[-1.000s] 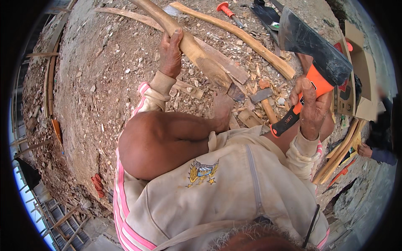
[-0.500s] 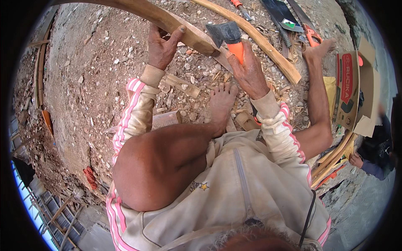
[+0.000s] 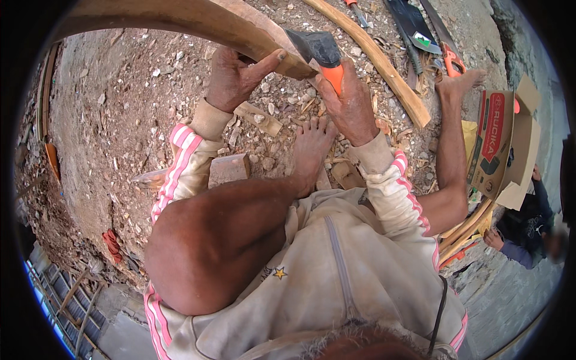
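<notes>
My left hand (image 3: 237, 78) grips a long curved piece of wood (image 3: 162, 21) from below, thumb along its side, as it slants from the upper left toward the middle. My right hand (image 3: 351, 105) is closed on an axe (image 3: 318, 47) with a dark head and an orange handle, held close beneath the head. The blade is at the right end of the curved wood; whether it touches is hard to tell. A pale plank (image 3: 270, 21) lies behind the wood. My bare left foot (image 3: 312, 144) is on the ground below my hands, among wood chips.
A curved stick (image 3: 384, 72), orange-handled chisel (image 3: 359, 13), black blade (image 3: 408, 24) and saw (image 3: 450, 57) lie above. At right are an open cardboard box (image 3: 510, 147), strips of wood (image 3: 465, 234) and another person (image 3: 528, 231). A block (image 3: 228, 171) and red cloth (image 3: 111, 245) lie on the rubble.
The axe has swung down and left from high at the right to the end of the curved wood. My left hand and that wood have moved left and turned flatter.
</notes>
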{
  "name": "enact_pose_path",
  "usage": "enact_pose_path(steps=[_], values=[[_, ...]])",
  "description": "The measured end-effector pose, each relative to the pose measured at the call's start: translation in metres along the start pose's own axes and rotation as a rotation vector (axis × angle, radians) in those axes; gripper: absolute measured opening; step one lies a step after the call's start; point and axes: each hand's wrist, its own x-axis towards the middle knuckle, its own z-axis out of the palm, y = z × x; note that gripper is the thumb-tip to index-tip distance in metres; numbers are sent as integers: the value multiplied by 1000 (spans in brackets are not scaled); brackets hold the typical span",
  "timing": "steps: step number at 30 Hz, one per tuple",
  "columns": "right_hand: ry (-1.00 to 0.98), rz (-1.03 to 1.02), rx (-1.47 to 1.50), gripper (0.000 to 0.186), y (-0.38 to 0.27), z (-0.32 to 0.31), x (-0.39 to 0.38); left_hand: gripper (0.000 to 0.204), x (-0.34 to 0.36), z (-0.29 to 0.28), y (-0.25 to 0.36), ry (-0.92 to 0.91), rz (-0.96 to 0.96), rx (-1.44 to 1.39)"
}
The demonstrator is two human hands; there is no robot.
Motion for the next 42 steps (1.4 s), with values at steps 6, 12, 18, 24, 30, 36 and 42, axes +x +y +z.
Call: enact_pose_path(steps=[6, 12, 18, 24, 30, 36, 42], values=[[238, -119, 132, 30, -38, -24, 8, 21, -3, 7, -2, -31, 80, 51], [7, 80, -32, 37, 6, 0, -10, 22, -4, 13, 11, 10, 65, 41], [235, -55, 158, 35, -33, -23, -1, 22, -9, 13, 15, -11, 117, 132], [26, 110, 44, 31, 3, -2, -10, 23, -9, 18, 23, -7, 46, 87], [218, 26, 193, 30, -36, -33, -2, 38, -11, 19, 11, -47, 164, 101], [154, 12, 69, 29, -16, -18, -3, 42, -21, 21, 9, -35, 139, 102], [95, 137, 179, 29, -6, -14, -6, 43, -24, 21, 11, -27, 187, 325]])
